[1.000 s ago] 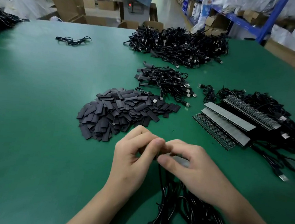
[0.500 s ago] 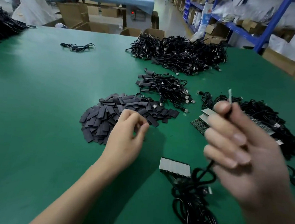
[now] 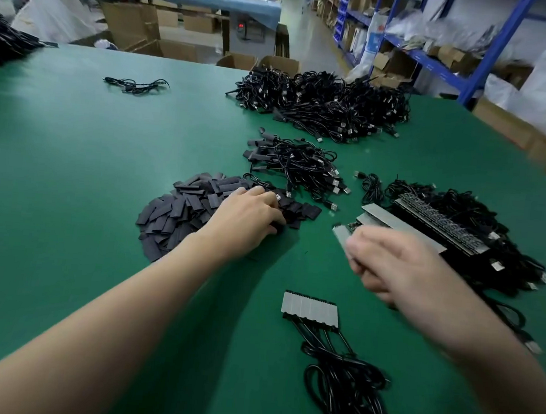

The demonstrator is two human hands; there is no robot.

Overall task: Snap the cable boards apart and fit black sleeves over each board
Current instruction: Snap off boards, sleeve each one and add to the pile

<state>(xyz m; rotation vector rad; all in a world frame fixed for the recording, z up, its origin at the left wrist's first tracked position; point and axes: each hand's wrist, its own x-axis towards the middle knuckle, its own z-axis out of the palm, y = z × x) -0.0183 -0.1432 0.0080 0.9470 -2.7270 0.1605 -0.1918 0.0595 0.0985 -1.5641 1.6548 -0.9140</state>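
Green tabletop [image 3: 73, 158]. Far left edge: heap of black cables [image 3: 3, 42], cut off by the frame. Far left-centre: one loose cable [image 3: 136, 85] lying alone.

Centre-left: pile of black sleeves [image 3: 179, 212], flat, loose on the tabletop. Left hand [image 3: 248, 218] rests palm-down on the right end of that pile, fingers bent down into the sleeves. Cannot tell if they pinch one.

Beyond the hand: small pile of sleeved cables [image 3: 297, 166]. Farther still: big cable heap [image 3: 325, 103] near the far edge. Just past that edge: open cardboard boxes [image 3: 276, 64], contents not visible.

Near centre: board strip [image 3: 309, 308] of several joined boards, flat on the tabletop, with its cable bundle [image 3: 348, 389] running towards the near edge.

Right of centre: right hand [image 3: 400, 269], blurred, raised above the tabletop, fingers curled on a single board [image 3: 339, 236] that sticks out left of them.

Behind it, right: uncut board panels [image 3: 382, 213] stacked on a tangle of their cables [image 3: 492, 224].

Far right background: blue rack [image 3: 439, 66] holding cardboard boxes and plastic bags.
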